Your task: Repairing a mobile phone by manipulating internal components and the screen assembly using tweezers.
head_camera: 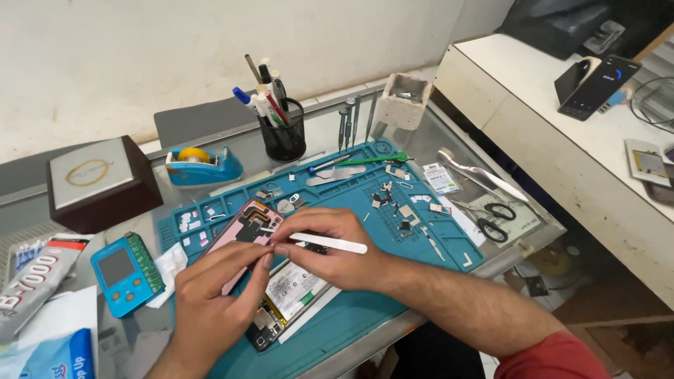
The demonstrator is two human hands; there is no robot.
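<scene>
head view: opened pink phone (242, 235) lies on the teal mat (421, 245) on the desk, under both hands. right hand (330, 245) pinches a white spudger (330, 243), left hand (214, 295) fingertips pressed together right by it, maybe pinching something tiny, can't tell.

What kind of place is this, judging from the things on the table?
Probably a phone repair bench: an opened phone lies on a teal repair mat scattered with small parts, and precision screwdrivers stand behind it.

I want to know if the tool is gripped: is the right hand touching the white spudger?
Touching. The head view shows the right hand with its fingers closed around the white spudger, above the opened phone.
</scene>
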